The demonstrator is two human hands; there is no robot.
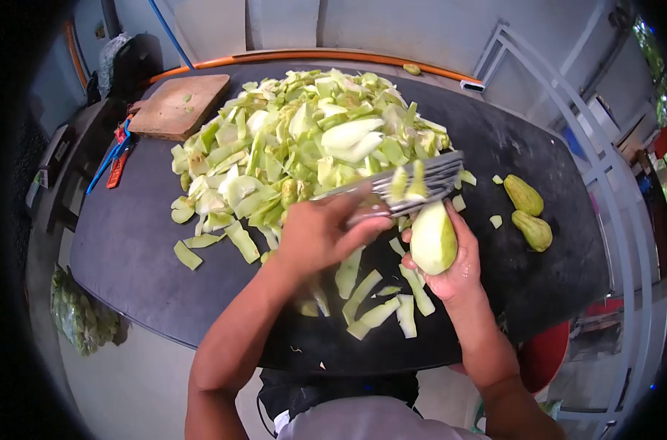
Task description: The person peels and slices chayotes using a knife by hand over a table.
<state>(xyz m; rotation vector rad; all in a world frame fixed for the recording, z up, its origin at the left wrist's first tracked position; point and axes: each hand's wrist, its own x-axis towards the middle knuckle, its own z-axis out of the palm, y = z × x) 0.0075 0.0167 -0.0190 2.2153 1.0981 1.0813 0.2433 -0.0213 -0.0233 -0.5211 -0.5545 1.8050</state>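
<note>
My right hand (462, 258) is wrapped around a partly peeled, pale green chayote (432, 240), held upright over the table. My left hand (320, 233) is closed on a metal peeling tool (440, 170) with a long blade. Motion blurs that blade into bright stripes, so its exact shape is unclear. It lies across the top of the chayote, with light green pieces of peel (417, 180) against it. Behind my hands rises a large heap of peel strips (289, 139), with a pale peeled piece (352, 136) on top.
Two chayotes, one upper (523, 194) and one lower (532, 231), lie right on the dark table (143, 257). A wooden board (179, 107) and an orange-red handled tool (118, 169) are at the left. A red bucket (547, 356) stands below the right edge, near a grey metal frame (594, 125).
</note>
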